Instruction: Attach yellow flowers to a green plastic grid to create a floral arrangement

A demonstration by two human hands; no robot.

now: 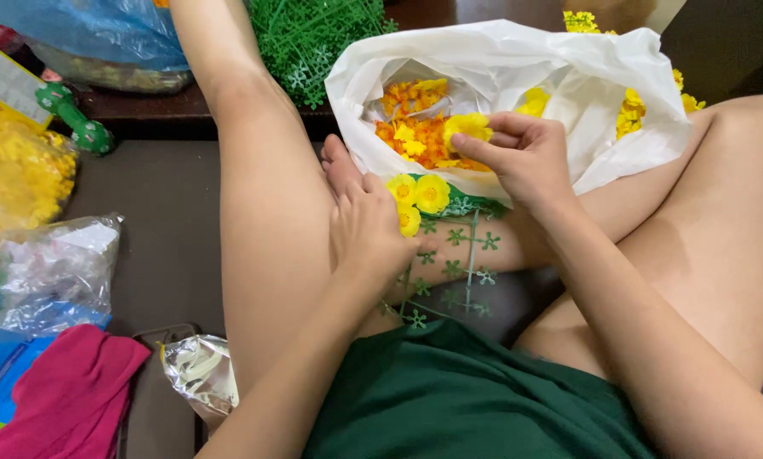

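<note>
You sit on a dark brown floor (165, 229) at home, doing piecework by hand. A crumpled white plastic bag (500, 68) of loose orange and yellow fabric flowers rests in your lap. Green plastic lattice sheets (313, 34) lie by the floor's far edge, and a magenta cloth (67, 391) sits at its near left corner.

A yellow artificial flower (467, 127) sits pinched above an open white plastic bag (500, 59) of orange and yellow blooms; a green plastic grid (458, 246), three yellow flowers attached, lies across the lap.
</note>
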